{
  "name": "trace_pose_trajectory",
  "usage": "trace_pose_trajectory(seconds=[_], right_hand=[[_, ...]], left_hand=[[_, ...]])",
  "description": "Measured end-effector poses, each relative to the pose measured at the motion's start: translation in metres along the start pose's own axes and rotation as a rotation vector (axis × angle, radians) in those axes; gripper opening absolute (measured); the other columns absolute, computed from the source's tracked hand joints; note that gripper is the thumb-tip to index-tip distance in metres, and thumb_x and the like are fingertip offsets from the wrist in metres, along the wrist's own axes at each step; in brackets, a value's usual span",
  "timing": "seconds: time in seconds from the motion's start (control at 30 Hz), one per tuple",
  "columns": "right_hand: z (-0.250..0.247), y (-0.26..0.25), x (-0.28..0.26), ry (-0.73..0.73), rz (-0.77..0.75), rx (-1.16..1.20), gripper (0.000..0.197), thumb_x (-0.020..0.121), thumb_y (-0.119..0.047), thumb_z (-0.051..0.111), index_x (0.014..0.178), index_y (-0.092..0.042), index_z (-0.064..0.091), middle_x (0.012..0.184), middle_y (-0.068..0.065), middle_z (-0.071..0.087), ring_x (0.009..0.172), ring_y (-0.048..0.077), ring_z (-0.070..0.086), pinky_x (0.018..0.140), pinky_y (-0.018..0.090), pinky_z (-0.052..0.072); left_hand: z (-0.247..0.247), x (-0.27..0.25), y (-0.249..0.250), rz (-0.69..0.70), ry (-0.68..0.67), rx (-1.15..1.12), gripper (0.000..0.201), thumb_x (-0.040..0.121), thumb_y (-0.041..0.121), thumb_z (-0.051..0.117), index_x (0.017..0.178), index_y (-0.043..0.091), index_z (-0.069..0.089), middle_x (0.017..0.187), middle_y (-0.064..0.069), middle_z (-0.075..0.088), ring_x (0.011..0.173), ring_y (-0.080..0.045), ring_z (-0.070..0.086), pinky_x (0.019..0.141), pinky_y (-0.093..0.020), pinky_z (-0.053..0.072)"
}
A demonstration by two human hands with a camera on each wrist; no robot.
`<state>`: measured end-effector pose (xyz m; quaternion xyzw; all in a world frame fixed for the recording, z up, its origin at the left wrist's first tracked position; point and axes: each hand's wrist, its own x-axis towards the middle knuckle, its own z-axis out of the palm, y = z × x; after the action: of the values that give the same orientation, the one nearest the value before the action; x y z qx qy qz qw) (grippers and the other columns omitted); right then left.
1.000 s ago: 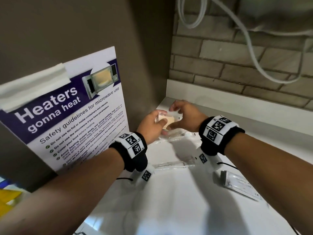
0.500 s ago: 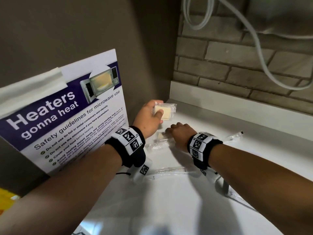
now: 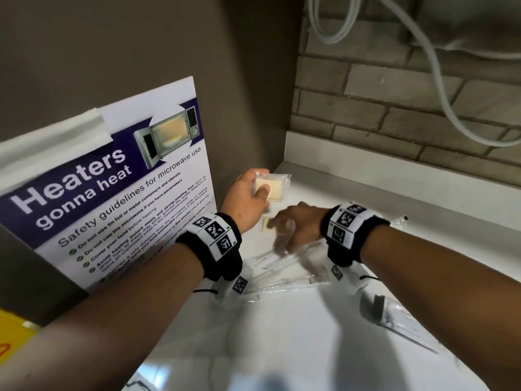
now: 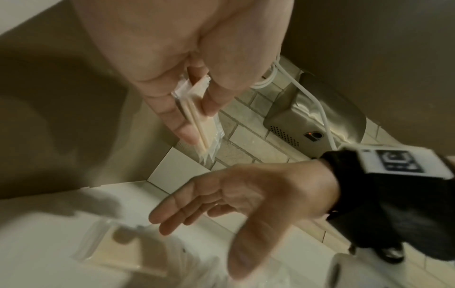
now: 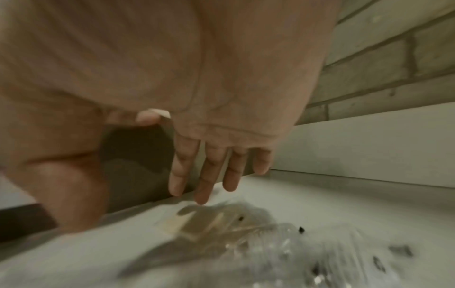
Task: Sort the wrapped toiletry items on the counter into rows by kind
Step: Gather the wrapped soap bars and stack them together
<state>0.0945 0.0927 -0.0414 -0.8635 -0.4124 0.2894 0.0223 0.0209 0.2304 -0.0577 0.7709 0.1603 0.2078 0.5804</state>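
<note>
My left hand (image 3: pixel 260 193) is raised by the brown side wall and pinches a clear-wrapped cream soap (image 3: pixel 273 188) between thumb and fingers. In the left wrist view the held soap (image 4: pixel 199 115) looks like two thin bars stacked. A second wrapped soap (image 3: pixel 265 223) lies flat on the white counter (image 3: pixel 282 348) just below. My right hand (image 3: pixel 277 222) reaches over it with straight fingers (image 5: pixel 204 175), tips just above or at the lying soap (image 5: pixel 194 224); contact is blurred. Long clear-wrapped items (image 3: pixel 284 266) lie under my right wrist.
A flat wrapped packet (image 3: pixel 403 320) lies at the right under my right forearm, and a small clear packet (image 3: pixel 401 221) lies near the back upstand. A microwave safety poster (image 3: pixel 112 193) leans on the left wall. Brick wall and a white hose (image 3: pixel 439 88) are behind.
My right hand let go of the soap that both hands held, dropped to the counter and now spreads over the lying soap. My left hand keeps its soap raised by the wall.
</note>
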Motion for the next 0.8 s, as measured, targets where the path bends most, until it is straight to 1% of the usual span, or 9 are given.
trace_pose_trajectory(seconds=[0.1, 0.2, 0.3, 0.37, 0.43, 0.53, 0.6, 0.7, 0.8], right_hand=[[-0.012, 0.003, 0.014, 0.124, 0.122, 0.041, 0.067, 0.072, -0.053, 0.072, 0.131, -0.030, 0.052, 0.129, -0.004, 0.059, 0.118, 0.020, 0.053, 0.102, 0.035, 0.044], [-0.001, 0.007, 0.037, 0.194, 0.313, -0.138, 0.085, 0.069, -0.072, 0.060, 0.136, -0.021, 0.046, 0.133, 0.006, 0.052, 0.125, 0.030, 0.046, 0.100, 0.041, 0.043], [0.006, 0.004, 0.046, 0.176, 0.379, -0.155, 0.089, 0.065, -0.079, 0.056, 0.131, -0.019, 0.051, 0.128, 0.009, 0.053, 0.121, 0.030, 0.049, 0.096, 0.041, 0.042], [0.006, 0.002, 0.048, 0.185, 0.348, -0.144, 0.069, 0.067, -0.070, 0.061, 0.119, -0.025, 0.059, 0.119, 0.005, 0.059, 0.112, 0.028, 0.055, 0.089, 0.037, 0.045], [0.004, 0.001, 0.051, 0.158, 0.278, -0.095, 0.038, 0.066, -0.057, 0.064, 0.090, -0.029, 0.068, 0.099, -0.001, 0.069, 0.092, 0.025, 0.066, 0.085, 0.034, 0.053], [0.000, -0.001, 0.058, 0.105, 0.252, -0.049, 0.027, 0.060, -0.047, 0.070, 0.068, -0.021, 0.064, 0.077, -0.002, 0.069, 0.078, 0.024, 0.068, 0.079, 0.034, 0.057], [-0.003, -0.005, 0.058, 0.108, 0.200, -0.007, 0.026, 0.067, -0.039, 0.077, 0.074, -0.018, 0.065, 0.079, -0.003, 0.065, 0.083, 0.022, 0.064, 0.073, 0.026, 0.048], [-0.004, -0.007, 0.050, 0.194, 0.116, 0.068, 0.033, 0.075, -0.022, 0.078, 0.102, -0.010, 0.065, 0.089, 0.001, 0.058, 0.084, 0.020, 0.055, 0.071, 0.025, 0.038], [-0.003, -0.007, 0.027, 0.330, 0.059, 0.113, 0.022, 0.074, -0.015, 0.078, 0.087, -0.017, 0.060, 0.086, 0.001, 0.059, 0.080, 0.020, 0.054, 0.069, 0.026, 0.037]], left_hand=[[-0.002, 0.004, 0.011, 0.028, 0.017, 0.008, 0.029, 0.096, 0.007, 0.051, 0.123, 0.017, 0.058, 0.125, -0.013, 0.057, 0.092, -0.028, 0.069, 0.050, -0.012, 0.049], [-0.001, 0.006, 0.015, 0.035, 0.010, 0.027, 0.029, 0.097, 0.009, 0.051, 0.124, 0.020, 0.057, 0.125, -0.011, 0.058, 0.089, -0.027, 0.070, 0.046, -0.011, 0.047], [-0.002, 0.007, 0.017, 0.009, 0.011, 0.022, 0.029, 0.097, 0.011, 0.050, 0.123, 0.022, 0.057, 0.124, -0.009, 0.059, 0.083, -0.026, 0.072, 0.042, -0.014, 0.045], [-0.003, 0.009, 0.017, 0.000, 0.010, 0.028, 0.029, 0.098, 0.011, 0.050, 0.123, 0.022, 0.057, 0.123, -0.007, 0.060, 0.082, -0.024, 0.072, 0.044, -0.015, 0.046], [-0.003, 0.009, 0.015, -0.002, 0.016, 0.045, 0.029, 0.097, 0.011, 0.050, 0.123, 0.023, 0.057, 0.123, -0.007, 0.060, 0.081, -0.025, 0.073, 0.045, -0.015, 0.046], [-0.003, 0.009, 0.011, -0.008, 0.028, 0.062, 0.029, 0.097, 0.011, 0.050, 0.122, 0.023, 0.057, 0.122, -0.008, 0.060, 0.079, -0.027, 0.073, 0.047, -0.018, 0.048], [-0.004, 0.008, 0.013, 0.012, 0.030, 0.081, 0.028, 0.095, 0.012, 0.052, 0.120, 0.024, 0.058, 0.121, -0.008, 0.061, 0.084, -0.026, 0.072, 0.062, -0.030, 0.059], [-0.007, 0.005, 0.016, 0.034, 0.006, 0.072, 0.031, 0.089, 0.017, 0.054, 0.116, 0.030, 0.060, 0.120, -0.006, 0.062, 0.098, -0.022, 0.068, 0.087, -0.044, 0.057], [-0.008, 0.000, 0.024, 0.059, -0.001, 0.049, 0.034, 0.093, 0.007, 0.054, 0.118, 0.030, 0.058, 0.123, -0.004, 0.058, 0.094, -0.019, 0.067, 0.088, -0.043, 0.057]])
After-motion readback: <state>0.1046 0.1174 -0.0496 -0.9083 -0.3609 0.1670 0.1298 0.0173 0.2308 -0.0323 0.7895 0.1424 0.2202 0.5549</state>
